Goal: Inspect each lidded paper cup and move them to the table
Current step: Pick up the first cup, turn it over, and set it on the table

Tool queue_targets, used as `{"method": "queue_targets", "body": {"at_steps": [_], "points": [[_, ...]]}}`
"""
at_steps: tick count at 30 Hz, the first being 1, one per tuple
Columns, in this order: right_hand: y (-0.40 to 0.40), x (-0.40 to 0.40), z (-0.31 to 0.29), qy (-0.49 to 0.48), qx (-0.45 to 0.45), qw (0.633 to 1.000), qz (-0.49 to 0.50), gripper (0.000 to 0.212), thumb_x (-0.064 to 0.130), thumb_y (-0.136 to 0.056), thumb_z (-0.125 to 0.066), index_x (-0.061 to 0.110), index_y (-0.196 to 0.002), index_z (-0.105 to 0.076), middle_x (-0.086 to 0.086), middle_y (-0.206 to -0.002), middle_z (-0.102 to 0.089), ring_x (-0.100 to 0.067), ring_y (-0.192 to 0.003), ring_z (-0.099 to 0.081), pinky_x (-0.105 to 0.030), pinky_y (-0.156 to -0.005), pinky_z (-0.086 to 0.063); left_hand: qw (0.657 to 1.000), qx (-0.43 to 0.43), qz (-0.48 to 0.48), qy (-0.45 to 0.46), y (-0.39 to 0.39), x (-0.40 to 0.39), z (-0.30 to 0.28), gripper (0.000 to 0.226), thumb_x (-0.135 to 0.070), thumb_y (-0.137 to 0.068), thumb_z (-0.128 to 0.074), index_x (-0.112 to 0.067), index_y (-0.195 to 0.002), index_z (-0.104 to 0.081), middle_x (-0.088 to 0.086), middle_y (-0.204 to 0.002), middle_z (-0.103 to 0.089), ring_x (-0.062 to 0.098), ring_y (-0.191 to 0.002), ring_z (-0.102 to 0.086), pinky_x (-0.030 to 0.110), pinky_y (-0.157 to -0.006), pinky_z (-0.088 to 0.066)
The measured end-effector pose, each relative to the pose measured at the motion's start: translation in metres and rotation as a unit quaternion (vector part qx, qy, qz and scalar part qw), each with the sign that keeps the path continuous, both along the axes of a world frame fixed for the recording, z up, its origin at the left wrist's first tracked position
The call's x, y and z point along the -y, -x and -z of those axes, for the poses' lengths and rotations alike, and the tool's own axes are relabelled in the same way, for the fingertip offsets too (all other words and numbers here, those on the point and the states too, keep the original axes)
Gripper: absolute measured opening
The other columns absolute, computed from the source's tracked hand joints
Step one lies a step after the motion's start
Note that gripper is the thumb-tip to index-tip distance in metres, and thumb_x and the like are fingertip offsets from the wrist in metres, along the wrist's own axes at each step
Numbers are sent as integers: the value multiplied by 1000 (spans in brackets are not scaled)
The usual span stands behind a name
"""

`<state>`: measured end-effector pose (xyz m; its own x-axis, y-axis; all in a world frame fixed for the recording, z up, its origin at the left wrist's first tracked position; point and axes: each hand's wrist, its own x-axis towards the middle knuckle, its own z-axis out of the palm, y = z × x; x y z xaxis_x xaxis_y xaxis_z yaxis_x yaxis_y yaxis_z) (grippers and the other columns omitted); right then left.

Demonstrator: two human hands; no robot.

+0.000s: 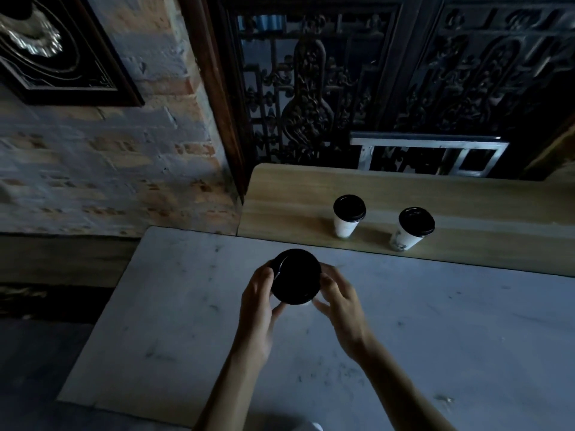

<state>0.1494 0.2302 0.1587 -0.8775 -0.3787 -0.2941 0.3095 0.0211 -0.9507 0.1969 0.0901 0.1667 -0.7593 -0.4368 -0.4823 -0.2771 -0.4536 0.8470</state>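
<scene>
item: lidded cup (295, 276), centre frame over the marble table (435, 337); left hand (258, 301) and right hand (340, 298) curl fingers round its sides, likely steadying it for inspection. two more cups (348, 216) (412, 228) wait on the wooden ledge (466, 197), upper right.

Three lidded paper cups are showing, each white-walled with a black plastic lid pressed on. The nearest cup (295, 276) is being seen almost straight from above, so its round black lid is hiding nearly all of its body; only a sliver of white is peeking out at the lower edge, over the pale grey marble bench (435, 321). The middle cup (348, 216) is standing upright on the raised wooden ledge (466, 194) behind. The far-right cup (412, 229) is standing on the same ledge, near its neighbour but apart, with a faint dark print showing low on its wall.
</scene>
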Motion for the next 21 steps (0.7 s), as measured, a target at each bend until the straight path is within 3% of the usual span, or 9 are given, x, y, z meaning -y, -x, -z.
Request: {"method": "queue_targets", "body": {"at_steps": [3,7,13,18,21], "points": [[-5,10,18,5,44,999,8,38,53,-96,-51,35,-124,-68,12,-125,-72,2,-116,-66,-27,-88,-54,999,20,-3,27,-3,10,13,18,-32,-109,-49,-29,-115,-66,-4,-126,-66,7,-118,-61,40,-90,-60],[-8,23,42,-6,83,996,12,26,45,-106,-49,39,-114,-74,8,-120,-74,-4,-116,-68,-26,-82,-58,999,46,-6,28,-7,23,33,14,-29,-107,-53,-26,-111,-66,1,-124,-66,8,-114,-62,40,-90,-60],[-11,31,66,-11,97,995,26,32,49,-96,-54,33,-113,-75,0,-121,-73,-14,-117,-68,-27,-78,-61,997,66,-13,25,-8,27,55,15,-24,-108,-53,-26,-106,-67,-3,-116,-68,7,-109,-63,34,-83,-59],[-13,32,86,-11,150,988,46,27,24,-111,-45,23,-116,-71,-3,-118,-73,-22,-118,-68,-32,-86,-58,996,82,-3,32,-11,29,70,15,-21,-107,-54,-25,-107,-68,0,-118,-70,6,-109,-64,28,-79,-59],[-15,35,91,-18,152,988,37,25,28,-108,-49,22,-118,-71,-3,-119,-73,-21,-115,-69,-28,-80,-60,995,93,-7,33,-13,32,78,14,-23,-107,-54,-26,-110,-68,-1,-118,-69,7,-108,-64,28,-80,-58]]}}
